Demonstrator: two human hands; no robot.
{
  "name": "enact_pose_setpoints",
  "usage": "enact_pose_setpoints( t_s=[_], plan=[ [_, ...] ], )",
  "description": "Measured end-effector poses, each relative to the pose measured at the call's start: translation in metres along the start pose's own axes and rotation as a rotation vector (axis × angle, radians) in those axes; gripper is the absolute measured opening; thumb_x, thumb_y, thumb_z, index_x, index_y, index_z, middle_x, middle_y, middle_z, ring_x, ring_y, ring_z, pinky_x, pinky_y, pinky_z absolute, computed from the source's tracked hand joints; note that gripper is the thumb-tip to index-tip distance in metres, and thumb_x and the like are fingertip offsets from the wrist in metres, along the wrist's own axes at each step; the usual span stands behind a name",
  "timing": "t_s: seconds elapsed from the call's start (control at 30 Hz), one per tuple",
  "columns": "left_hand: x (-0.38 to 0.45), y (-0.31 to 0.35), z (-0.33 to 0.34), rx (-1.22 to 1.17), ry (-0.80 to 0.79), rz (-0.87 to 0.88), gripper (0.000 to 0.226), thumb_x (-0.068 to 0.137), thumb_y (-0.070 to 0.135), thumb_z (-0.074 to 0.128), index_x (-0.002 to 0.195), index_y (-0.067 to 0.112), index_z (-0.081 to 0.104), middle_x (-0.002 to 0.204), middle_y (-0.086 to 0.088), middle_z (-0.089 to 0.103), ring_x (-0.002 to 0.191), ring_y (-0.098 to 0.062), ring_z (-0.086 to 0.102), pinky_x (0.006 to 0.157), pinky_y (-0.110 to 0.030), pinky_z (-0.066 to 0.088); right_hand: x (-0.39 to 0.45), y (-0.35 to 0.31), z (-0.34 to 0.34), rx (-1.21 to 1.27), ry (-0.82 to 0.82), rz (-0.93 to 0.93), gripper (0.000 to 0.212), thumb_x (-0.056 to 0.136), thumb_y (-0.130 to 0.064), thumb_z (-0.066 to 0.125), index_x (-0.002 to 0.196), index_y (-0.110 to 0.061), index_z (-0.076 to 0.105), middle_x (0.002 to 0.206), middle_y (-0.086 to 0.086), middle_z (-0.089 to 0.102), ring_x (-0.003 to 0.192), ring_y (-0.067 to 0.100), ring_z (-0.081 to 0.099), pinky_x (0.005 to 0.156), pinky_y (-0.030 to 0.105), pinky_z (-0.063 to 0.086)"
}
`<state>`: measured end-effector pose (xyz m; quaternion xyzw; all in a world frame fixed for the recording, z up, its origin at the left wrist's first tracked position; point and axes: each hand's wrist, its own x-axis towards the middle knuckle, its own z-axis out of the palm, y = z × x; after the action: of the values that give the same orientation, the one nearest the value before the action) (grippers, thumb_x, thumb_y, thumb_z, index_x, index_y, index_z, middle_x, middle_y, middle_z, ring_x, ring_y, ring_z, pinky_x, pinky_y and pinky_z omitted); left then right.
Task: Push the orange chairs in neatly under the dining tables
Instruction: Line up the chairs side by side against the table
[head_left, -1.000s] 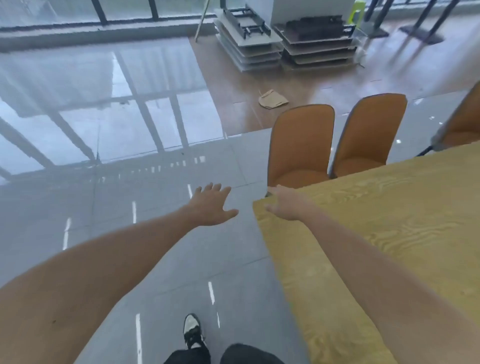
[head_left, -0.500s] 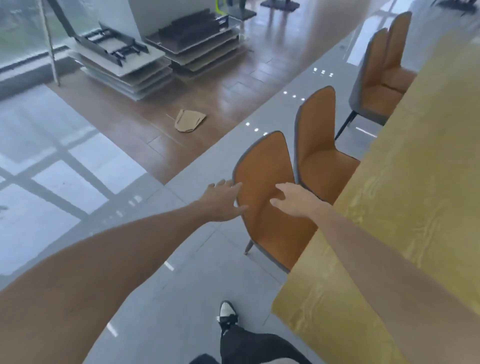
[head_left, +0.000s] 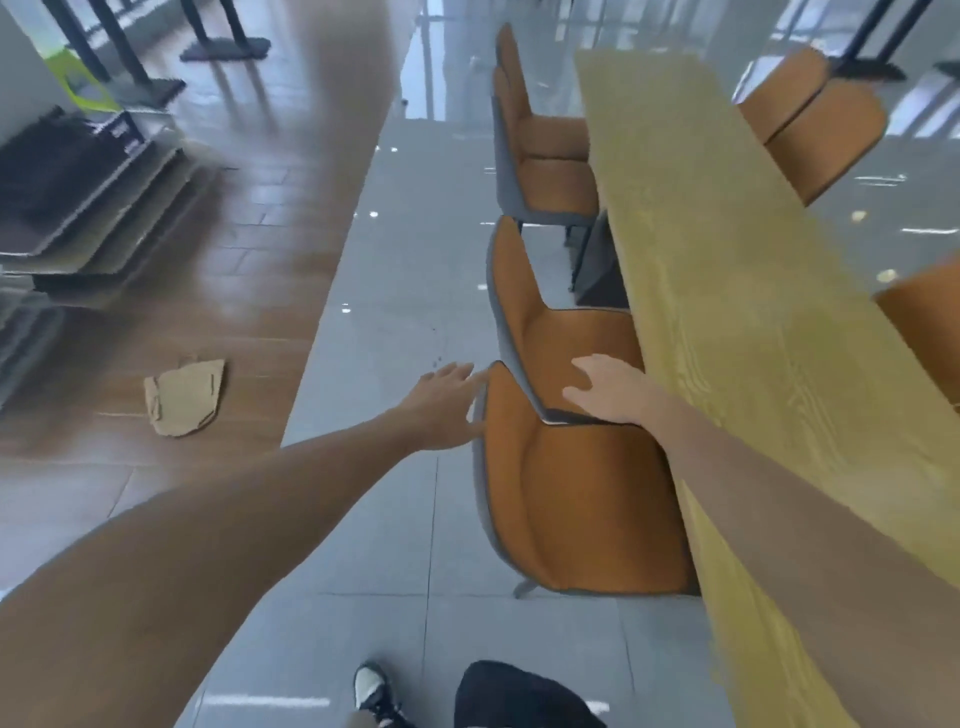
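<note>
A: Orange chair (head_left: 582, 499), nearest one, sits just past both sets of fingers, seat partly under the table (head_left: 753, 312). A second ago both hands were short of it at the table corner; now they're at the backrest.

B: Contact?

A: Left hand (head_left: 441, 410): fingers (head_left: 457, 371) spread wide, at the outer edge of the backrest, touching or just shy, can't tell. Right hand (head_left: 613, 392): fingers loose, holding nothing, resting near the top edge beside the table.

B: So the push is about to start?

A: My read, yes. Nothing gripped yet; the chair looks not fully in.

B: What's unclear?

A: Chair legs mostly hidden, one foot shows. How far the seat goes under the table is masked by the tabletop. Second chair (head_left: 545, 322) sits right beyond the fingers, overlapping the first in view, so the gap between them is unreadable. Far chairs are blurred.
</note>
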<state>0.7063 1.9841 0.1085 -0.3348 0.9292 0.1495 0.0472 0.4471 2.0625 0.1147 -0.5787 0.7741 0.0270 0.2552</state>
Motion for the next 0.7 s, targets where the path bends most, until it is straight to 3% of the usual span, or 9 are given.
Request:
enact_pose_setpoints(
  t_s=[0.3, 0.47, 0.7],
  plan=[
    [0.112, -0.075, -0.04, 0.169, -0.136, 0.421, 0.075, 0.093, 0.041, 0.059, 0.155, 0.013, 0.027, 0.159, -0.007, 0.033, 0.145, -0.027, 0.031, 0.115, -0.048, 0.032, 0.005, -0.031, 0.021, 0.366, 0.172, 0.353, 0.073, 0.1, -0.05, 0.047, 0.159, -0.017, 0.017, 0.166, 0.004, 0.016, 0.151, 0.024, 0.02, 0.12, 0.04, 0.023],
    [0.174, -0.082, -0.04, 0.197, -0.223, 0.551, 0.079, 0.096, 0.037, 0.061, 0.158, 0.016, 0.018, 0.165, -0.011, 0.018, 0.152, -0.031, 0.016, 0.122, -0.049, 0.021, 0.031, -0.025, 0.046, 0.467, 0.142, 0.514, 0.076, 0.1, -0.051, 0.046, 0.158, -0.013, 0.017, 0.165, 0.006, 0.021, 0.15, 0.024, 0.023, 0.117, 0.04, 0.028],
    [0.248, -0.097, -0.041, 0.322, -0.355, 0.703, 0.079, 0.095, 0.045, 0.057, 0.158, 0.02, 0.017, 0.165, -0.01, 0.017, 0.153, -0.033, 0.011, 0.121, -0.054, 0.018, 0.05, -0.046, 0.057, 0.656, 0.173, 0.706, 0.08, 0.097, -0.056, 0.05, 0.159, -0.017, 0.017, 0.166, 0.003, 0.018, 0.151, 0.021, 0.021, 0.12, 0.045, 0.028]
  ],
)
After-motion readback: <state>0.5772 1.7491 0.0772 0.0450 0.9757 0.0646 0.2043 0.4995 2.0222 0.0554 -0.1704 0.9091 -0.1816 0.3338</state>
